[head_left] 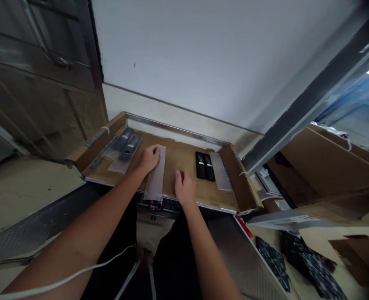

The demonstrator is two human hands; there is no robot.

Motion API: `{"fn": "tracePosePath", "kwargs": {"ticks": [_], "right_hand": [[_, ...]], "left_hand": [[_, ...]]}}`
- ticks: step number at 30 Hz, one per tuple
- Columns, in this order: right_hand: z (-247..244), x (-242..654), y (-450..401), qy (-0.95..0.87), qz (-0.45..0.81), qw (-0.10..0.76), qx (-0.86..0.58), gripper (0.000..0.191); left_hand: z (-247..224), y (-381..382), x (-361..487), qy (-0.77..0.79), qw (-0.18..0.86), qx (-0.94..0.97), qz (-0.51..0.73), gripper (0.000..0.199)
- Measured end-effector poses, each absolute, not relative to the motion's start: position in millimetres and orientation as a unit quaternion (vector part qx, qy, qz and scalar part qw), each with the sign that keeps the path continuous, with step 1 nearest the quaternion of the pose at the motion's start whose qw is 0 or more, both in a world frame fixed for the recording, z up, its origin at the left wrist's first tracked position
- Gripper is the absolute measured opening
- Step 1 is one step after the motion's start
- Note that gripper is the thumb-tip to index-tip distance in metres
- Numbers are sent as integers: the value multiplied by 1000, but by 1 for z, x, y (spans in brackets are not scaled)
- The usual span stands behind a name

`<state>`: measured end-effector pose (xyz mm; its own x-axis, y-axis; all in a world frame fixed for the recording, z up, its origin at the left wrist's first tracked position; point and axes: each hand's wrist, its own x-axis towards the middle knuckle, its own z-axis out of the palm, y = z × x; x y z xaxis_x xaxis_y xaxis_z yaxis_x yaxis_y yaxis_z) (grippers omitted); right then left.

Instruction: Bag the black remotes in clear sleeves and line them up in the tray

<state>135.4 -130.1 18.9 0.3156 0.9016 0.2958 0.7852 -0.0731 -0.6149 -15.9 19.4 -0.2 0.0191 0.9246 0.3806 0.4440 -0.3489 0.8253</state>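
My left hand (pixel 148 158) rests on the top end of a long clear plastic sleeve (pixel 156 177) that lies on a flattened cardboard sheet (pixel 181 158). My right hand (pixel 184 188) lies on the cardboard near its front edge, fingers curled, right of the sleeve and holding nothing I can see. Two black remote controls (pixel 205 166) lie side by side just right of my right hand, with another clear sleeve (pixel 220 171) beside them. At the sheet's left end lie two remotes inside plastic sleeves (pixel 125 148).
A white wall stands behind the cardboard. A metal cabinet (pixel 41 71) is at the left. Large cardboard boxes (pixel 325 166) stand at the right, with dark patterned packets (pixel 300 258) lower right. A white cable (pixel 78 273) crosses my lap.
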Motion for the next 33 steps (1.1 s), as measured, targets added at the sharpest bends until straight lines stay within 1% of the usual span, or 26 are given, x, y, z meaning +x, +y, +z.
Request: {"fn": "tracePosePath", "kwargs": {"ticks": [2,4,7,10,12,14,16,19,22,25,27,30,33], "right_hand": [[21,119,-132,-538,156,380,-736,41],[22,107,-128,-512,213,381,-740,43],[20,99,-120,-520,280,377,-714,34],[14,102,-117,-538,294,399,-682,22],[13,111,-118,-539,316,430,-652,20],[15,123,-120,-523,348,462,-626,22],[19,138,-123,-504,363,479,-620,26],[25,160,-131,-477,348,493,-639,32],[25,178,-143,-429,349,518,-653,39],[22,187,-154,-378,366,545,-653,45],[19,191,-158,-352,353,579,-645,45],[14,192,-159,-314,329,631,-628,45],[10,195,-157,-287,320,658,-618,49]], "left_hand": [[-1,21,-17,518,270,644,493,27],[-2,23,-20,519,311,597,528,25],[-2,24,-23,497,397,509,579,24],[-1,26,-25,463,466,447,608,19],[1,27,-25,438,506,403,624,17],[2,28,-26,419,537,376,628,18],[3,28,-26,412,532,394,625,20],[2,26,-25,424,486,458,612,22],[-1,24,-23,435,467,494,590,22],[-4,25,-23,424,467,506,589,23],[-7,25,-24,407,478,516,583,24],[-9,25,-24,392,483,555,552,20],[-10,24,-24,401,480,592,509,18]]}}
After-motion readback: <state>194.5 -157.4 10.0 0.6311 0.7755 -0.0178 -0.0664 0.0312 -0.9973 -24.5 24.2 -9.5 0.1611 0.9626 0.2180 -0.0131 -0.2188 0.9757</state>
